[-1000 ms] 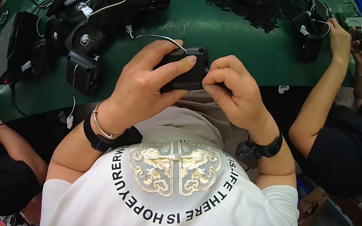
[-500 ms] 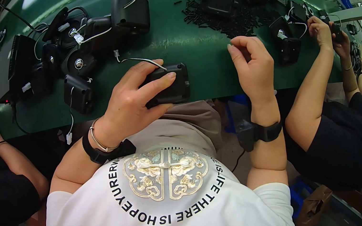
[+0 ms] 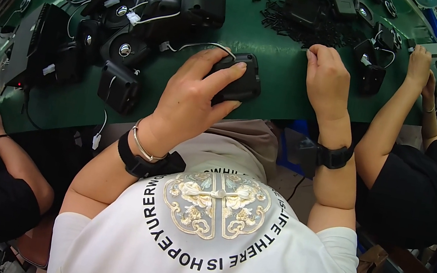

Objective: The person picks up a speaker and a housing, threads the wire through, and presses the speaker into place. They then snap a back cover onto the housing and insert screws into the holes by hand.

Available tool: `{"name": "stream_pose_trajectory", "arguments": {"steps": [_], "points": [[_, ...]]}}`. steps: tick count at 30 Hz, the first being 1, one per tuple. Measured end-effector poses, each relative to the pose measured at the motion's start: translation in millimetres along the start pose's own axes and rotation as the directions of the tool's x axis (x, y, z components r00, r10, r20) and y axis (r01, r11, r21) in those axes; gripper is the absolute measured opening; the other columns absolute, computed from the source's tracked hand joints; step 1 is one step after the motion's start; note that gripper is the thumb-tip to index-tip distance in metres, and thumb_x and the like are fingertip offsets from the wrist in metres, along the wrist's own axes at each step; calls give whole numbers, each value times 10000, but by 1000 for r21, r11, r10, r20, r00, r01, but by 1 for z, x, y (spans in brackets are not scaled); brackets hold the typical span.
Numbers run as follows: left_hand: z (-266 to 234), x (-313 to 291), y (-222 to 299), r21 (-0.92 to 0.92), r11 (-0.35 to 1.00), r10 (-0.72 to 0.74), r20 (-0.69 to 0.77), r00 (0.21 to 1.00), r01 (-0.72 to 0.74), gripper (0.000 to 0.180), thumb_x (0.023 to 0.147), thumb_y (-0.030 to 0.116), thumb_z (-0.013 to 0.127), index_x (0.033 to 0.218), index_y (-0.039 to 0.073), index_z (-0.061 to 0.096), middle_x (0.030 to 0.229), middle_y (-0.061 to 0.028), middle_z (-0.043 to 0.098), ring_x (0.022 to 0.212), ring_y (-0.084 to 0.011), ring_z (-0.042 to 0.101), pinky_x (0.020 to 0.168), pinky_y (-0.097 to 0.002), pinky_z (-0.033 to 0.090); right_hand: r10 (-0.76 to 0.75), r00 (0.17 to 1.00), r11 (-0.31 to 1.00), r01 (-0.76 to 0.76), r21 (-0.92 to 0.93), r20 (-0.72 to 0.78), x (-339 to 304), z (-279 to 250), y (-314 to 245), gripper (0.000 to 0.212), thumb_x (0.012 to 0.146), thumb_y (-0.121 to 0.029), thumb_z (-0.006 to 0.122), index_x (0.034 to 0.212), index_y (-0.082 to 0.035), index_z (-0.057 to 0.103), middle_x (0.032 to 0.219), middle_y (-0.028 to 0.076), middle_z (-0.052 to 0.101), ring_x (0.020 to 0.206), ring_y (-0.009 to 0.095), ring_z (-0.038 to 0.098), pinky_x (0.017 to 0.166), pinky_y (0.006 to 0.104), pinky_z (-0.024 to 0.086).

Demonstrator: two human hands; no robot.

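Observation:
My left hand point(image 3: 195, 88) grips a black plastic speaker box point(image 3: 244, 84) at the bench's near edge, fingers on its upper side and thumb toward me. A white cable point(image 3: 196, 45) runs from the box, past my fingertips, to a small white plug lying on the left. To the right, my right hand point(image 3: 329, 81) hovers over the green bench, its thumb and index finger pinched together. Whatever may be in that pinch is too small to make out. Just beyond those fingertips spreads a pile of small black screws point(image 3: 329, 39), with another black box point(image 3: 301, 8) resting on it.
Black speaker boxes and round drivers point(image 3: 124, 49) with silver centres crowd the left of the green bench point(image 3: 174, 123), beside a dark box-shaped device point(image 3: 35, 48). More units point(image 3: 371, 70) stand at right. Co-workers' arms point(image 3: 391, 102) point(image 3: 22, 154) are on both sides.
The whole view has shifted, so the bench and its items sit farther right. My right thumb and index finger have drawn closer together near the screws. My left hand keeps its hold on the speaker box.

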State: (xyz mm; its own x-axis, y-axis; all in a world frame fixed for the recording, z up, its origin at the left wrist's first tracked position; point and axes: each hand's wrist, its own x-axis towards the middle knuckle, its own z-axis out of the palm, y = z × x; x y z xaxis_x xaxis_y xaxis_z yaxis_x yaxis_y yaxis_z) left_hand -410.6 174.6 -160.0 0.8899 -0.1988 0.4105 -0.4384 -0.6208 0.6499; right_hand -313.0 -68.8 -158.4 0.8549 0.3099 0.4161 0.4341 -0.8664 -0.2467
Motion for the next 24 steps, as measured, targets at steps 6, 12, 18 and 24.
{"name": "stream_pose_trajectory", "arguments": {"steps": [6, 12, 18, 24], "points": [[-1, -1, -2, 11, 1000, 14, -20, 1000, -14, 587, 625, 82, 825, 1182, 100, 642, 1216, -187, 569, 1097, -380, 571, 924, -428, 494, -47, 998, 995, 51, -83, 48, 0, -1, 0, 73, 888, -100, 611, 930, -41, 623, 876, 128, 635, 777, 336, 631, 670, 392, 520], [-1, 0, -3, 18, 1000, 14, -6, 1000, -14, 578, 635, 109, 827, 1182, 115, 639, 1223, -172, 569, 1112, -366, 567, 952, -439, 472, -111, 956, 979, 152, -133, 271, 15, -11, 9, 71, 876, -75, 609, 929, -27, 615, 874, 142, 631, 803, 349, 627, 699, 407, 518], [-7, 0, -4, 100, 993, 59, 23, 998, -61, 579, 662, 157, 826, 1206, 144, 628, 1245, -145, 565, 1143, -335, 556, 1017, -485, 412, -157, 924, 978, 195, -77, 349, 20, -24, 13, 93, 855, -49, 614, 938, -7, 607, 895, 158, 629, 839, 355, 624, 731, 412, 513], [-4, -1, -7, 102, 993, 59, 40, 997, -63, 571, 682, 184, 819, 1218, 162, 625, 1260, -120, 562, 1164, -313, 550, 1047, -503, 380, -159, 927, 980, 190, -59, 339, 20, -21, 23, 116, 858, -36, 609, 967, 2, 603, 903, 172, 617, 829, 346, 619, 719, 393, 507]]}}
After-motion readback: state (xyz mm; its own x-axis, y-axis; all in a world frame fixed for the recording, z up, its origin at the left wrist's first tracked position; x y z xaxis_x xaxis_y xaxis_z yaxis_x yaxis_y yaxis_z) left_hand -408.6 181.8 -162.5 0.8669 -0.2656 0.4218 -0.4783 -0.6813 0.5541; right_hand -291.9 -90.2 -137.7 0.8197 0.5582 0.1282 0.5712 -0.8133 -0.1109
